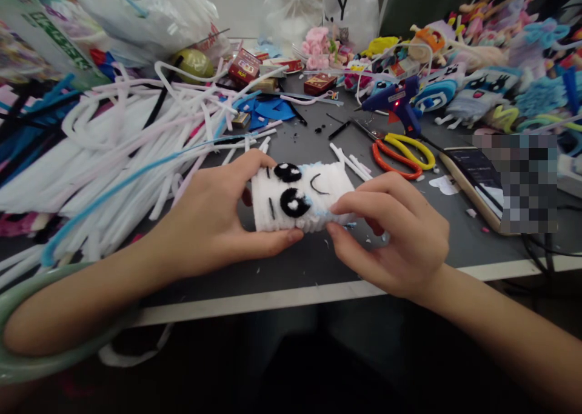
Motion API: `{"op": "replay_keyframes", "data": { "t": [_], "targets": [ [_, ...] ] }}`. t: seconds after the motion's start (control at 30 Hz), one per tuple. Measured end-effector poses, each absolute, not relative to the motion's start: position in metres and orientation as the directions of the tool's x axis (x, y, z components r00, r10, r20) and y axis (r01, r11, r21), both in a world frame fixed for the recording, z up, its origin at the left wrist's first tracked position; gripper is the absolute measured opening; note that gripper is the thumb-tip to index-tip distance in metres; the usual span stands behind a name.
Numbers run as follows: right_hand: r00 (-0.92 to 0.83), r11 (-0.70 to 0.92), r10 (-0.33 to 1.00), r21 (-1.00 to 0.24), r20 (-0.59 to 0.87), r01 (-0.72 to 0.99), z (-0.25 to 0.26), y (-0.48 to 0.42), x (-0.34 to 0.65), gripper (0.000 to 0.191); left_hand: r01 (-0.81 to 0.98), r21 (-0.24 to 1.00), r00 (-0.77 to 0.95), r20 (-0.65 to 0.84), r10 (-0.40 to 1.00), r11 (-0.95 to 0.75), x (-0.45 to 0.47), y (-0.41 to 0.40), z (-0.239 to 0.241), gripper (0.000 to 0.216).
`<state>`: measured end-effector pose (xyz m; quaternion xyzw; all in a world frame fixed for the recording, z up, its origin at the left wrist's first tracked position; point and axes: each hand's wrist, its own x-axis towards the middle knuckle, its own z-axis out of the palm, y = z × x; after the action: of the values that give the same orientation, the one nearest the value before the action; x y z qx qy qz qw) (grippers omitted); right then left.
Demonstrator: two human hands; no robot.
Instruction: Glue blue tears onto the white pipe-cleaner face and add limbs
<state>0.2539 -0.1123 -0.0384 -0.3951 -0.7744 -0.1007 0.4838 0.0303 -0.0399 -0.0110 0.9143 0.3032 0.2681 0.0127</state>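
Note:
Between my two hands, just above the table's front edge, is a white fuzzy doll body (322, 203) that looks wound from pipe cleaners. It lies sideways, with two black eyes, short brow lines, a curved black smile and pale blue fuzz along its lower side. My left hand (227, 205) wraps round its left end, thumb along the lower edge. The thumb and index finger of my right hand (393, 232) pinch at the blue fuzz near its lower right edge. My right hand's other fingers are curled and partly hidden.
Bundles of white and blue pipe cleaners (113, 153) cover the left. Behind the doll body lie red-and-yellow-handled scissors (398, 156) and a blue glue gun (391, 99) with its red light on. A phone (473, 190) rests at right; finished dolls (482, 96) crowd the back right.

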Motion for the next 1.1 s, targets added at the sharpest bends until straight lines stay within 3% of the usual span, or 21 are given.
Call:
{"op": "replay_keyframes", "data": {
  "t": [0.4,1.1],
  "targets": [
    [-0.223,0.655,0.533,-0.232,0.816,0.719,-0.0377,-0.1138,0.2537,0.007,0.537,0.093,0.697,0.512,0.502,-0.839,0.0303,-0.0411,-0.0112,0.060],
    [-0.234,0.661,0.516,-0.209,0.824,0.721,-0.0366,-0.1133,0.2526,0.012,0.534,0.105,0.710,0.484,0.512,-0.839,0.0310,-0.0428,-0.0099,0.057]
  ]
}}
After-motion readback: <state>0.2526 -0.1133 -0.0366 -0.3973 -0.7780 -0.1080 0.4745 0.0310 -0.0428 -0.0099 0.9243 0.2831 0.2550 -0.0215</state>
